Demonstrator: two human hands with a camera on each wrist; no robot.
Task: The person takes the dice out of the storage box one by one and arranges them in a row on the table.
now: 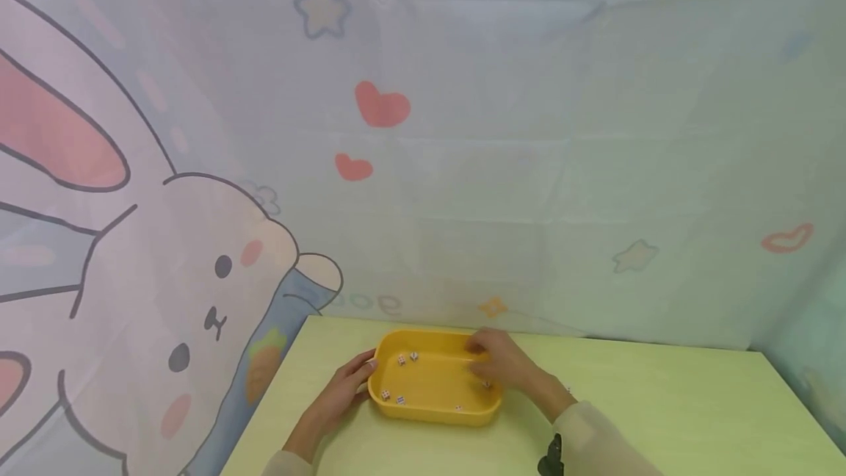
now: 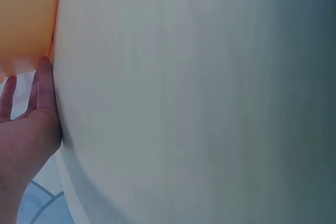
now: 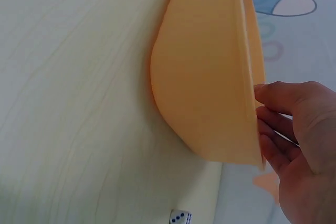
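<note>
A shallow yellow tray (image 1: 432, 415) with rounded corners stands on the table, with several small white dice (image 1: 400, 360) scattered inside it. My left hand (image 1: 340, 391) holds the tray's left end, a fingertip at the rim; in the left wrist view its other fingers (image 2: 46, 85) lie along the outer wall. Over the tray's right end, my right hand (image 1: 505, 366) reaches in with bent fingers. One die (image 1: 486, 384) lies just below that hand. In the right wrist view the right fingertips (image 3: 261, 92) are at the rim, partly hidden by the wall; whether they pinch a die I cannot tell.
Outside the tray, a single die (image 3: 180, 217) lies on the pale wooden table (image 1: 667, 402), by the right forearm. Behind the table's back edge hangs a cloth (image 1: 502, 167) printed with a rabbit, hearts and stars.
</note>
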